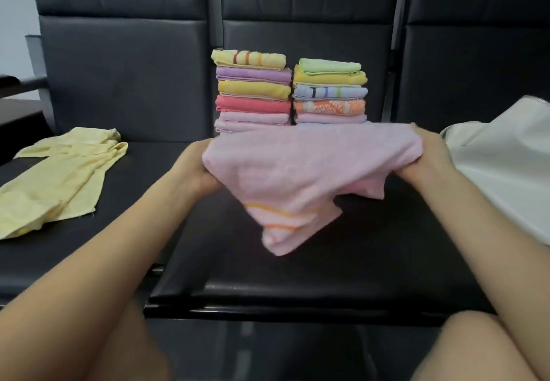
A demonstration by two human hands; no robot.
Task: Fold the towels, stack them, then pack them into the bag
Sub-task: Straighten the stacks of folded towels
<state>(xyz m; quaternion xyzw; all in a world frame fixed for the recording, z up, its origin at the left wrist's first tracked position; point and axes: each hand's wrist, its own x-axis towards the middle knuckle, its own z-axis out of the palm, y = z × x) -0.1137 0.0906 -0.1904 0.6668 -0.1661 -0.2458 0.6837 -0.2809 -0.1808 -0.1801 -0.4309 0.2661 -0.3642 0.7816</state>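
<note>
Above the middle of the black seat (297, 276), a pink towel (297, 172) hangs spread between both hands, its top edge pulled level and its lower part sagging in an uneven point with orange stripes near the bottom. The left hand (198, 169) grips the towel's left end and the right hand (428, 157) grips the right end; on each side the fingers are curled round bunched cloth, mostly hidden behind it.

To fold it well, I judge the top edge should be kept taut and the corners matched before the cloth is laid down, since the drooping lower part looks likely to crease or fold crooked. Laying it flat on the near seat and smoothing it first would give a cleaner fold.

Just beyond the towel, at the far side of the seat, stand two stacks of folded towels: the left stack (253, 92) and the right stack (330, 92), close beside each other. A yellow towel (59, 178) lies unfolded on the left, well apart from the hands. A white bag (506, 172) lies on the right, near the right hand.
</note>
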